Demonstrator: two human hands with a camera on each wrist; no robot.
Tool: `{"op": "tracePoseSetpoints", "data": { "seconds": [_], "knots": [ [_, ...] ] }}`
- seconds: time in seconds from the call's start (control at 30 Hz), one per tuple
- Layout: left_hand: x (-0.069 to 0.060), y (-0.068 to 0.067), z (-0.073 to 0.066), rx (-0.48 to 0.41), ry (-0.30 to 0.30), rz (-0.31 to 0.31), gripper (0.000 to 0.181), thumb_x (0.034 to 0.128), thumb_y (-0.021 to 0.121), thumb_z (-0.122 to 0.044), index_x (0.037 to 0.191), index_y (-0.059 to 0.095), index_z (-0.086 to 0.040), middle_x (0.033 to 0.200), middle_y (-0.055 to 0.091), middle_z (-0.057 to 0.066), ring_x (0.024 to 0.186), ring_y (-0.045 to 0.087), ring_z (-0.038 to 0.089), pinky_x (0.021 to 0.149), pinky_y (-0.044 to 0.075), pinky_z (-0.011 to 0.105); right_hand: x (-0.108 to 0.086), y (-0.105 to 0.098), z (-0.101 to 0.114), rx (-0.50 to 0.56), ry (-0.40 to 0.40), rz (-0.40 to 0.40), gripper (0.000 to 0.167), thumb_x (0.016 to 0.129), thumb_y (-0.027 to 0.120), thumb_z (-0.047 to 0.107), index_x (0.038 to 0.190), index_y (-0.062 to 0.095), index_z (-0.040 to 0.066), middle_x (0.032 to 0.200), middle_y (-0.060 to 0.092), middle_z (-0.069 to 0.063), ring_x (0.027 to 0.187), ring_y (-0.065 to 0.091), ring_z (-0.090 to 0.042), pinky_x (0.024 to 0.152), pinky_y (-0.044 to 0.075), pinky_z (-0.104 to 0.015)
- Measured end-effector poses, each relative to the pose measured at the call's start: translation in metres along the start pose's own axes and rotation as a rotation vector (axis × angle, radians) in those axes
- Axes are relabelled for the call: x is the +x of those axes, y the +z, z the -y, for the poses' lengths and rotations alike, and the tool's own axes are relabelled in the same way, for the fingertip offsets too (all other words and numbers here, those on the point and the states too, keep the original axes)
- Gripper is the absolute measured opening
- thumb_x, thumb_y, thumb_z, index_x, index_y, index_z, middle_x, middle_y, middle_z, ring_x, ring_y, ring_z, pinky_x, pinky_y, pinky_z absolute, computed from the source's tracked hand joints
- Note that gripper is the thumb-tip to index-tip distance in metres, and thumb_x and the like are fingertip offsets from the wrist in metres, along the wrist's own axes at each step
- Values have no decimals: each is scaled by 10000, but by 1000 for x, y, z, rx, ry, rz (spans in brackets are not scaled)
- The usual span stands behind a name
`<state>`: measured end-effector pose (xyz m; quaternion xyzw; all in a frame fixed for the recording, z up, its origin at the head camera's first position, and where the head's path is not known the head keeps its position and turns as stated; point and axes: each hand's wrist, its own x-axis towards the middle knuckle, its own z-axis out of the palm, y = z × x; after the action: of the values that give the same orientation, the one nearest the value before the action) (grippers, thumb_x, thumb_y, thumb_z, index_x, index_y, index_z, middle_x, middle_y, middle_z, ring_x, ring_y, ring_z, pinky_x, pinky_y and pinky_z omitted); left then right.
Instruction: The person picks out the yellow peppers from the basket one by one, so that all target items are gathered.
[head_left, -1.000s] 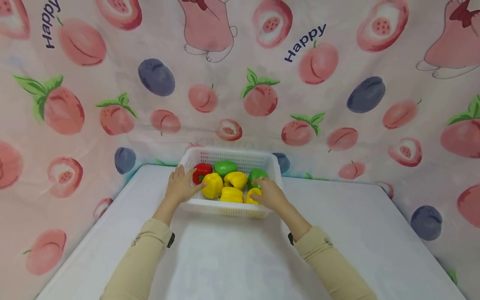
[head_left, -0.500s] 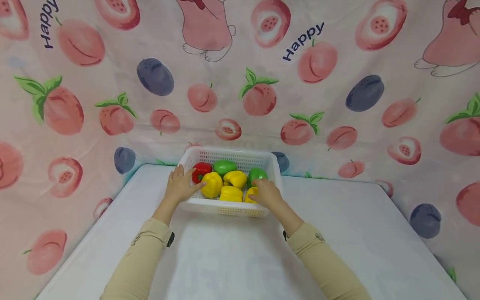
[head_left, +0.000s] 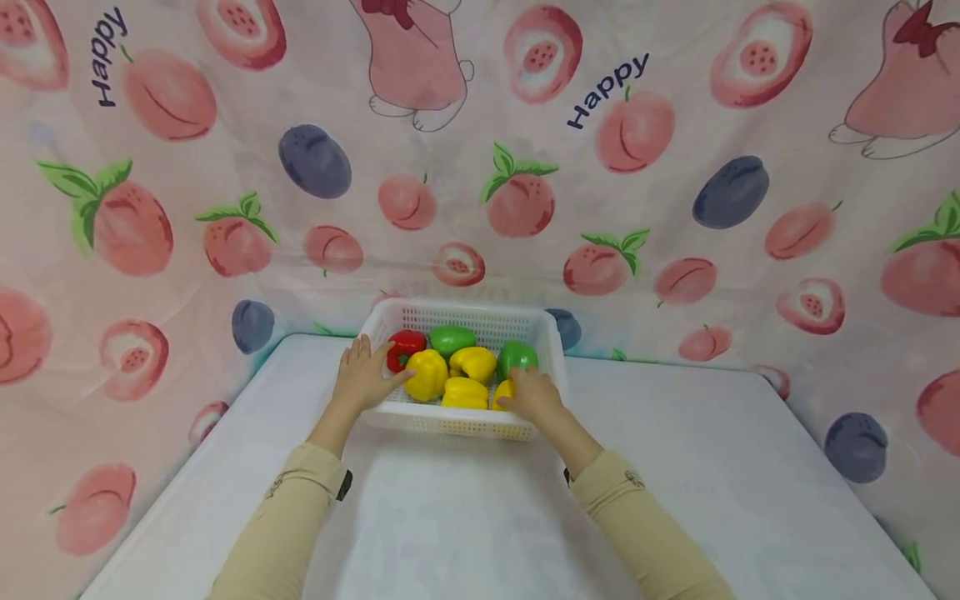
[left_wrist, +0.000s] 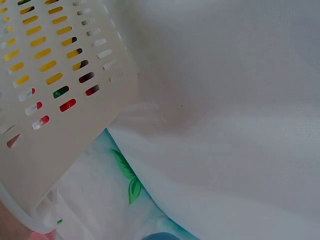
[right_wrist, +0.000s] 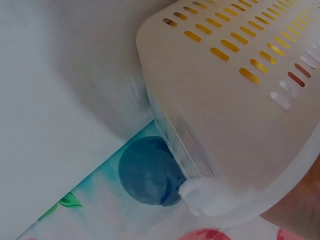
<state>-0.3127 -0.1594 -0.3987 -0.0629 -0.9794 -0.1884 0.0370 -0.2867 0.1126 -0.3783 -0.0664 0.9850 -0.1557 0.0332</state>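
Observation:
A white slotted plastic basket (head_left: pixel 442 416) holds several bell peppers. My left hand (head_left: pixel 362 377) lies over its left rim with fingers spread, thumb reaching toward a lobed yellow bell pepper (head_left: pixel 426 377). A red bell pepper (head_left: pixel 407 346) is just beyond that thumb. Over the front right corner, my right hand (head_left: pixel 538 398) curls its fingers and thumb around another yellow bell pepper (head_left: pixel 502 395), which it mostly covers. A green bell pepper (head_left: pixel 517 357) is right behind those fingers. The wrist views show mainly the basket's slotted front wall (left_wrist: pixel 50 130), hiding both hands' fingertips.
Two more yellow bell peppers, a middle one (head_left: pixel 474 364) and a front one (head_left: pixel 465 394), lie in the basket beside a second green bell pepper (head_left: pixel 452 339). A white-covered table (head_left: pixel 465 517) is underneath. A fruit-printed cloth (head_left: pixel 465 200) hangs behind and at the sides.
My right hand has shifted slightly left and inward over the yellow bell pepper at the right corner. The left hand stays in place; the head view has tilted a little.

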Motion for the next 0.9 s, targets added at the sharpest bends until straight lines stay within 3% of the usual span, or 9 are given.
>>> {"op": "tracePoseSetpoints", "data": {
  "seconds": [0.33, 0.53, 0.9],
  "knots": [
    [0, 0, -1, -7, -12, 11, 776, 893, 488, -547, 1459, 309, -46, 1520, 101, 341, 1418, 49, 493, 1165, 2, 589, 10, 10, -1, -16, 91, 41, 617, 881, 631, 379, 1353, 463, 19, 1356, 492, -246, 1206, 486, -430, 1035, 405, -537],
    [2, -2, -2, 5, -14, 10, 779, 894, 483, -556, 1459, 310, -49, 1522, 102, 337, 1419, 51, 489, 1165, 14, 591, 18, 14, -2, -57, 106, 27, 705, 835, 660, 452, 1349, 461, 13, 1289, 547, -244, 1190, 502, -421, 1035, 410, -523],
    [-2, -3, -3, 0, -23, 16, 779, 891, 497, -550, 1458, 315, -47, 1525, 103, 331, 1417, 55, 495, 1164, 20, 594, 21, 19, -3, 88, 132, 115, 829, 775, 727, 414, 1417, 372, 28, 1375, 480, -237, 1284, 435, -417, 1079, 352, -552]
  ]
}}
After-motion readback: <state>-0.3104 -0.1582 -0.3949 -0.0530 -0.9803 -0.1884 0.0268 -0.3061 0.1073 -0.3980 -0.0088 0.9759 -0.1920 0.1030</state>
